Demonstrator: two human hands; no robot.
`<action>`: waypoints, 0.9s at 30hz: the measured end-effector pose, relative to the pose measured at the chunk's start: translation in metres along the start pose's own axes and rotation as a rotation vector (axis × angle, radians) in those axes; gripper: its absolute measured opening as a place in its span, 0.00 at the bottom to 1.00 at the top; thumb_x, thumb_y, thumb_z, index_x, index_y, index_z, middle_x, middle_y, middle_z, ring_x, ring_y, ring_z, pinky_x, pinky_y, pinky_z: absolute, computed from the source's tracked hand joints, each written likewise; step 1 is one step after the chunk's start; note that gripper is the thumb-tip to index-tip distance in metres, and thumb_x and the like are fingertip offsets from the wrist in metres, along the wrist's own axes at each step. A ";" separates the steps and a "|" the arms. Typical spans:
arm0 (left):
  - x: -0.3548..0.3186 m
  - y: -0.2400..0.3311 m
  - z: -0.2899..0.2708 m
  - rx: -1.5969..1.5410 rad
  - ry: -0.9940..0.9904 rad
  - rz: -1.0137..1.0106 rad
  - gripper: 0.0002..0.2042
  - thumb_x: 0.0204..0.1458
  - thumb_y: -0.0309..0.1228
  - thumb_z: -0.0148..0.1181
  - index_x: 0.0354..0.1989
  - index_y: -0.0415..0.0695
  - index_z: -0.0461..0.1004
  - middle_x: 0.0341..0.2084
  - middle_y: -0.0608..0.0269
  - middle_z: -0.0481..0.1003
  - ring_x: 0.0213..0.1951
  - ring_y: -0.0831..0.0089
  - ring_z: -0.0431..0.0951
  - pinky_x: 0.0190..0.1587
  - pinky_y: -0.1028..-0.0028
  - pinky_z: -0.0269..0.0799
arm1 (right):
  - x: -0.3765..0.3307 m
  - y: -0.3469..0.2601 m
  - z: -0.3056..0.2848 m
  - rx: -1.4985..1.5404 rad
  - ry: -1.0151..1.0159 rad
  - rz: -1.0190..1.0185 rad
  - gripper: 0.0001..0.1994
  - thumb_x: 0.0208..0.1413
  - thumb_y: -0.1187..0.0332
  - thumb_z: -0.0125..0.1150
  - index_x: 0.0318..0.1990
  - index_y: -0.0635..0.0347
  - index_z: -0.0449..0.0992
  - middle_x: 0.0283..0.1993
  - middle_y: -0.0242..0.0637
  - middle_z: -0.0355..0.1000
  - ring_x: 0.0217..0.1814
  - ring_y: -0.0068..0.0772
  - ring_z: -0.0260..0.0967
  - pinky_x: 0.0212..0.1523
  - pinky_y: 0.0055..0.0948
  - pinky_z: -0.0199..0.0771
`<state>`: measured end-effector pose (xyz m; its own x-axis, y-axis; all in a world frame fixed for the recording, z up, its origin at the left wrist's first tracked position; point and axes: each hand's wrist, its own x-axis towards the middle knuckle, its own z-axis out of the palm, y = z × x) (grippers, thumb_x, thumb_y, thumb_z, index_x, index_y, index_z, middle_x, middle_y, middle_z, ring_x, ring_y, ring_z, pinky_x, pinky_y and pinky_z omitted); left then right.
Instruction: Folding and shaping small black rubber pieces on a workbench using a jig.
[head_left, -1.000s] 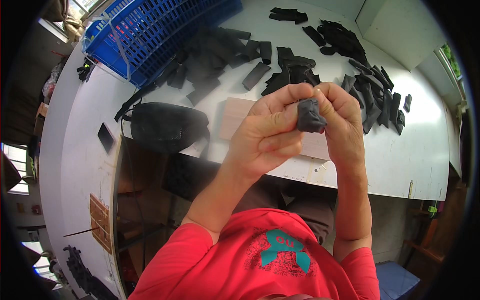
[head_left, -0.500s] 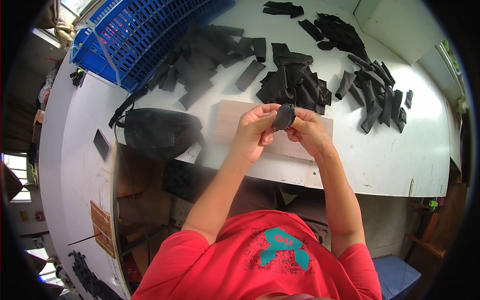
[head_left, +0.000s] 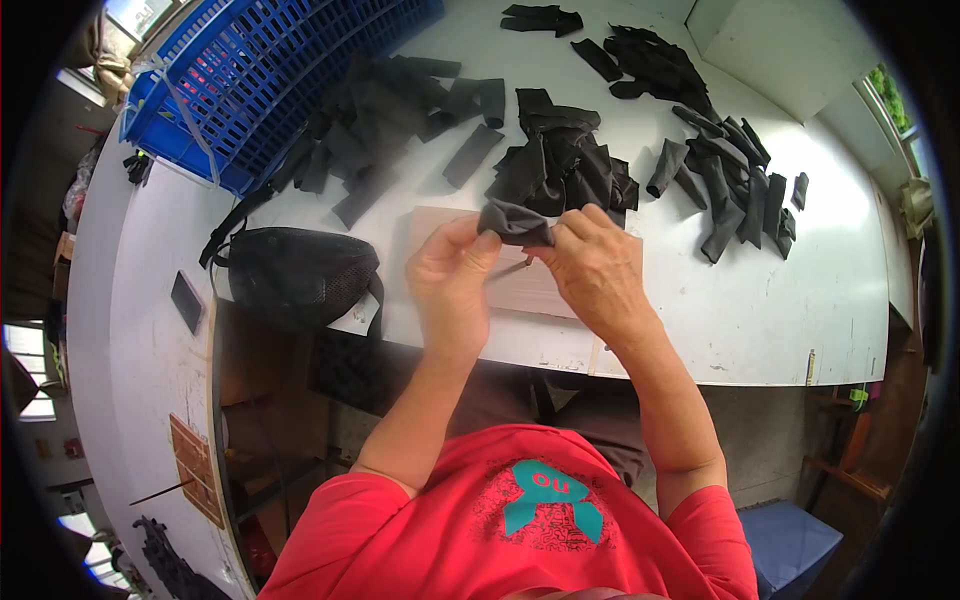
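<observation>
Between my two hands, above a pale wooden board (head_left: pixel 545 295), a small dark grey fabric tube (head_left: pixel 515 222) is stretched sideways. Its left end is pinched between the thumb and fingers of my left hand (head_left: pixel 452 275). My right hand (head_left: pixel 602 268) grips the other end, knuckles up, so its fingertips are partly hidden. Below the fabric, a thin dark tip (head_left: pixel 528 261) shows beside my right fingers; I cannot make out what it belongs to. Just beyond the board lies a heap of black fabric pieces (head_left: pixel 560 160).
Grey fabric tubes (head_left: pixel 385 110) lie loosely at the left, by a blue plastic basket (head_left: pixel 250 90). More tubes (head_left: pixel 735 180) are at the right, with a black fabric pile (head_left: pixel 655 65) farther back. A black mesh bag (head_left: pixel 300 270) and a phone-like dark slab (head_left: pixel 186 302) sit left.
The fabric was bunched between my fingertips and is now drawn out lengthwise. My left hand has moved left, and my right hand has turned knuckles up. The whole view has shifted slightly.
</observation>
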<state>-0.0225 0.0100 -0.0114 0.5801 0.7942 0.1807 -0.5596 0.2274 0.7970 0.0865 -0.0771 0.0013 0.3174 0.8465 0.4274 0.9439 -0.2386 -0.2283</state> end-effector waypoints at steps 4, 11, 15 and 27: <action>0.003 -0.019 -0.005 0.053 -0.188 -0.076 0.05 0.45 0.24 0.57 0.30 0.38 0.71 0.29 0.64 0.72 0.33 0.78 0.69 0.42 0.77 0.63 | -0.019 0.014 0.040 0.126 0.073 0.048 0.11 0.43 0.64 0.59 0.19 0.60 0.69 0.21 0.33 0.64 0.25 0.32 0.65 0.20 0.29 0.64; 0.026 -0.005 0.024 0.739 -0.493 -0.070 0.05 0.38 0.23 0.62 0.22 0.39 0.72 0.20 0.69 0.69 0.25 0.85 0.65 0.29 0.82 0.64 | -0.029 0.018 0.043 0.470 0.140 0.096 0.07 0.46 0.69 0.56 0.24 0.63 0.69 0.24 0.38 0.66 0.25 0.41 0.66 0.22 0.34 0.65; 0.025 -0.021 0.006 0.754 -0.397 -0.070 0.07 0.39 0.23 0.62 0.27 0.38 0.72 0.21 0.69 0.71 0.26 0.84 0.67 0.31 0.83 0.63 | -0.029 0.022 0.054 0.627 -0.021 0.252 0.06 0.45 0.71 0.55 0.26 0.65 0.70 0.24 0.43 0.68 0.25 0.45 0.66 0.24 0.36 0.65; 0.013 -0.003 0.014 0.065 -0.288 -0.076 0.08 0.49 0.27 0.53 0.36 0.37 0.71 0.32 0.58 0.73 0.33 0.76 0.71 0.43 0.77 0.64 | -0.013 0.008 0.020 0.379 0.049 0.128 0.10 0.44 0.65 0.57 0.23 0.63 0.68 0.21 0.39 0.65 0.25 0.41 0.65 0.24 0.36 0.64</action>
<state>-0.0053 0.0118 -0.0038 0.7677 0.5821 0.2679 -0.4746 0.2355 0.8481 0.0880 -0.0805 -0.0232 0.4425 0.7955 0.4140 0.7992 -0.1404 -0.5845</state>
